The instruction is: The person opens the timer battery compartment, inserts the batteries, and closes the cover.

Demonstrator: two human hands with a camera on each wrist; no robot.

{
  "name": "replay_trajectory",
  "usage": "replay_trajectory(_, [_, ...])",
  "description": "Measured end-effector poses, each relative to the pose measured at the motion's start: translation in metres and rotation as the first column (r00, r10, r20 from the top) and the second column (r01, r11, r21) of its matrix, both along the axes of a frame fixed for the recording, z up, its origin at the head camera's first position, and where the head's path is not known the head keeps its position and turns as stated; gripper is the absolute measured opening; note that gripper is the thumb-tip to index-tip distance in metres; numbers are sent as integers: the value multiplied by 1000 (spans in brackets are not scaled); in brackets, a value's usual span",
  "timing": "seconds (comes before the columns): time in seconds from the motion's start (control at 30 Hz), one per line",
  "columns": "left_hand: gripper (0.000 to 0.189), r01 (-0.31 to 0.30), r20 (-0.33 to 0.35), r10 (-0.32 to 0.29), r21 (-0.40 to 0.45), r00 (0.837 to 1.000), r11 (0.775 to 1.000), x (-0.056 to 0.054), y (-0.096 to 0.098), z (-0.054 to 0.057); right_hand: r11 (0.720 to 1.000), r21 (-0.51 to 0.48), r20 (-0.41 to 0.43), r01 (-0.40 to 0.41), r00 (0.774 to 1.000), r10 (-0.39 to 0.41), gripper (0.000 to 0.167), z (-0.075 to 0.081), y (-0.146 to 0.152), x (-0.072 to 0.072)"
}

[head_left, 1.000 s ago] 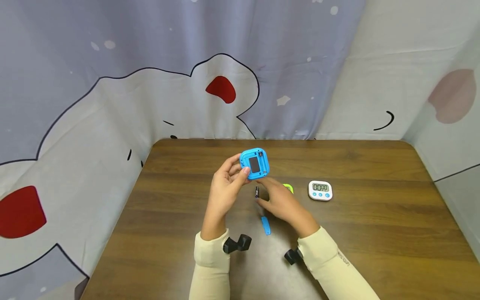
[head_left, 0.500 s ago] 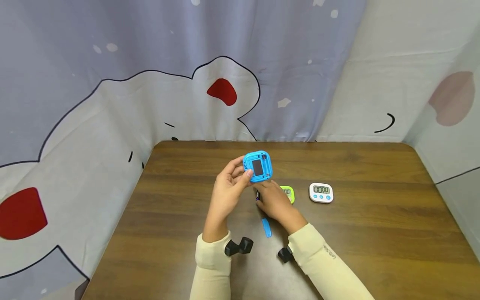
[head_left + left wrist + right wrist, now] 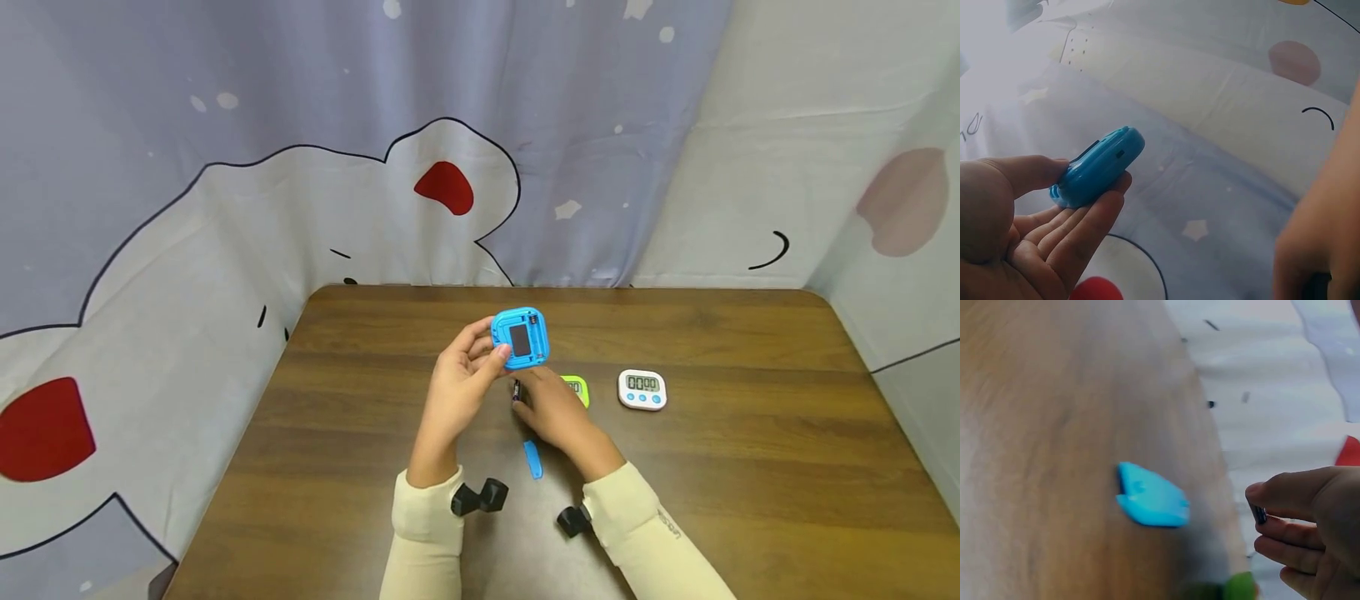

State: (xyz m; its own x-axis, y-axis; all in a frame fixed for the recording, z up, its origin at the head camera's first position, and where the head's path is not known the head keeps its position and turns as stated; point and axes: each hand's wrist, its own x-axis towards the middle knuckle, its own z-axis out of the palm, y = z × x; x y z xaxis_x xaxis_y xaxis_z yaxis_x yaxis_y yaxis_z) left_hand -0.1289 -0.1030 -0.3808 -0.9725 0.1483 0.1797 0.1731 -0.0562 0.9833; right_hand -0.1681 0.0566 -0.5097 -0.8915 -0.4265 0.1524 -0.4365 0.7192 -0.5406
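A blue digital timer [image 3: 532, 356] is held up by my left hand [image 3: 459, 385], thumb on its back face and fingers behind. Its back faces me, with the narrow battery slot uncovered at the right side. In the left wrist view the timer [image 3: 1100, 169] shows edge-on. Just below it, my right hand [image 3: 558, 406] pinches a small dark battery [image 3: 517, 392]. The right wrist view shows that battery [image 3: 1259, 514] between thumb and fingers. On the table nearer to me lies the blue battery cover [image 3: 532, 459], also sharp-edged and loose in the right wrist view.
A green timer [image 3: 577, 388] lies partly hidden behind my right hand. Farther right a white timer [image 3: 642, 390] lies display up, reading zeros. The wooden table [image 3: 750, 467] ends at a patterned curtain [image 3: 585, 150] at the back.
My right hand has closed its fingers on the battery, which stood beside its fingertips before. More of the green timer shows now. My left hand has shifted slightly right with the blue timer.
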Motion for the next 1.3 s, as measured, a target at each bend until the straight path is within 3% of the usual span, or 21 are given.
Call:
replay_trajectory(0.2, [44,8,11,-8,-9,1000,1000,-1,4,-1,986,-155,-67,66,995,-77,48,15,21,13])
replay_trajectory(0.43, [43,19,22,-19,-20,1000,1000,0,7,-4,951,-267,-184,158,960,-211,45,40,48,35])
replay_trajectory(0.57, [44,23,32,-22,-35,999,999,0,9,-5,924,-349,-283,153,923,-260,46,63,62,45])
replay_trajectory(0.73, [45,57,47,-54,-80,997,995,1,15,-5,873,-472,-392,124,857,-334,51,94,73,58])
replay_trajectory(0.83, [44,87,56,-83,-78,995,993,3,19,-4,853,-519,-452,56,829,-329,49,108,74,65])
replay_trajectory(0.97, [43,121,64,-117,-62,991,991,7,25,-2,855,-517,-511,-32,813,-278,37,117,70,70])
replay_trajectory(1.2, [45,157,71,-152,-62,986,986,1,30,-23,883,-458,-536,-100,824,-184,40,111,69,68])
replay_trajectory(1.3, [46,163,59,-160,-59,985,985,1,31,-25,887,-447,-543,-113,822,-169,40,110,70,68])
